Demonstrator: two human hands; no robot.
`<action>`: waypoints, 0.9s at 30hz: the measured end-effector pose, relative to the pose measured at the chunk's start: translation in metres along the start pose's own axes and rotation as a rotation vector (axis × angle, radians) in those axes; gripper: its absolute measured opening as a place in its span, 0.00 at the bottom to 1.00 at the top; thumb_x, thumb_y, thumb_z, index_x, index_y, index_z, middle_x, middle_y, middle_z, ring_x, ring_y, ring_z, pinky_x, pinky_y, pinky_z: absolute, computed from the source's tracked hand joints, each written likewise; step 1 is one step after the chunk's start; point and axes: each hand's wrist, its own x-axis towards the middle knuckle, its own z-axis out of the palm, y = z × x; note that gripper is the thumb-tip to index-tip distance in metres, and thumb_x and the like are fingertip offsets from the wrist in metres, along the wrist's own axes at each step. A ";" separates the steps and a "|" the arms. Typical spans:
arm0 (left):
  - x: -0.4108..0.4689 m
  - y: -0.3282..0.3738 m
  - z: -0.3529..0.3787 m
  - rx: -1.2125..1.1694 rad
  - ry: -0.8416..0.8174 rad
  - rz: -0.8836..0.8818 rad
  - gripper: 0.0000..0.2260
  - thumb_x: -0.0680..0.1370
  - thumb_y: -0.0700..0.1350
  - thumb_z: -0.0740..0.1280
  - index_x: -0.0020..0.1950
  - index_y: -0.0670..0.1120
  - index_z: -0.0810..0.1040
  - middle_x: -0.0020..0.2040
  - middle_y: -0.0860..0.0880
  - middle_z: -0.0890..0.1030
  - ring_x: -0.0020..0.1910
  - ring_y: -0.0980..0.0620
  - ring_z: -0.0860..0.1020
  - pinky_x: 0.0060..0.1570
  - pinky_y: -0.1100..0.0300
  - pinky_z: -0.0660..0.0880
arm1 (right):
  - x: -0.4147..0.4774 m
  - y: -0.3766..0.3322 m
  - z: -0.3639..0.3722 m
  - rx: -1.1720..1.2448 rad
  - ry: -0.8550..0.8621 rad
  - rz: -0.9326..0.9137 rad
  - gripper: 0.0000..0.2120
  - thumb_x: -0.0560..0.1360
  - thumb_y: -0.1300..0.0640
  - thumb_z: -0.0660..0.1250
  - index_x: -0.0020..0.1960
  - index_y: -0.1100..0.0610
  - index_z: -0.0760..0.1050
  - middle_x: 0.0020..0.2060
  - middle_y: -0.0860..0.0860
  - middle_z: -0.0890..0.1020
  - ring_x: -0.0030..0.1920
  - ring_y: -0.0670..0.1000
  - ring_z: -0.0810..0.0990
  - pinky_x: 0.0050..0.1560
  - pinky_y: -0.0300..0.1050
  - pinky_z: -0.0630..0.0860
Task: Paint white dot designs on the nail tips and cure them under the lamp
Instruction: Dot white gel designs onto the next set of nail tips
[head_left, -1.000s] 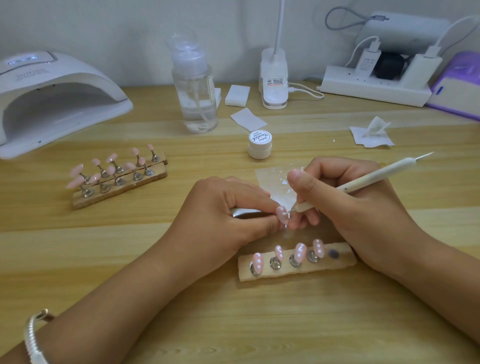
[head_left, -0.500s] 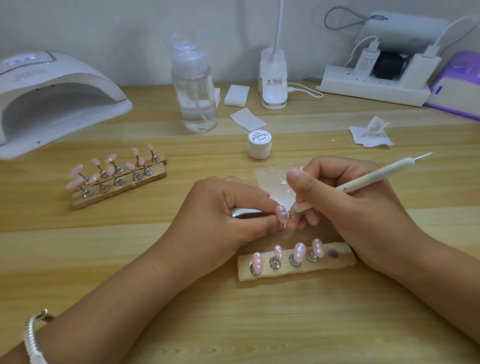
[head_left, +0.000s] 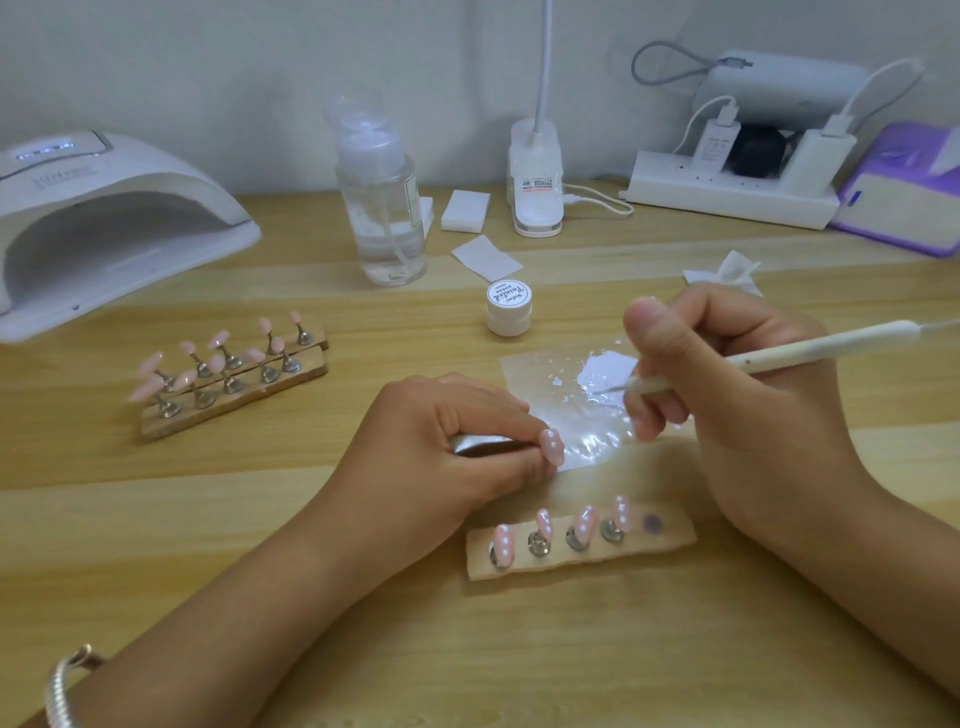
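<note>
Dipping for paint, I judge: right hand (head_left: 727, 405) pinches pen (head_left: 810, 351), point in white gel (head_left: 608, 369) on foil (head_left: 587, 421) at frame centre, while left hand (head_left: 441, 447) grips stand (head_left: 483, 444), keeping the dotted tip (head_left: 551, 446) face-up beside the foil; lamp (head_left: 104, 223) sits upper left.

curing lamp (head_left: 130, 208) cropped at left edge, pen tip (head_left: 608, 387) blurred

Clear pump bottle (head_left: 382, 208) stands near the tabletop's (head_left: 571, 649) far edge; white power strip (head_left: 727, 200) lies toward the far right corner; crumpled tissue (head_left: 727, 271) in front of it.
</note>
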 end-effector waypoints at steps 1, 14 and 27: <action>0.000 0.000 0.000 0.002 0.000 0.000 0.08 0.70 0.38 0.78 0.43 0.50 0.88 0.40 0.60 0.86 0.50 0.58 0.82 0.54 0.56 0.77 | 0.004 -0.001 -0.003 -0.043 0.032 -0.022 0.16 0.73 0.50 0.72 0.30 0.52 0.73 0.21 0.46 0.73 0.23 0.48 0.72 0.30 0.39 0.71; 0.000 0.002 0.000 0.008 0.003 -0.020 0.07 0.70 0.39 0.79 0.43 0.51 0.88 0.40 0.60 0.86 0.51 0.59 0.82 0.54 0.57 0.77 | 0.024 0.021 -0.033 -0.550 0.048 -0.063 0.19 0.77 0.49 0.70 0.32 0.59 0.80 0.25 0.48 0.79 0.25 0.44 0.77 0.29 0.32 0.70; -0.001 0.002 -0.001 -0.003 -0.004 -0.012 0.06 0.69 0.41 0.79 0.43 0.51 0.88 0.41 0.60 0.86 0.51 0.60 0.82 0.54 0.57 0.77 | 0.022 0.010 -0.030 -0.414 0.166 -0.144 0.17 0.80 0.48 0.64 0.38 0.55 0.81 0.31 0.45 0.82 0.35 0.42 0.80 0.42 0.29 0.71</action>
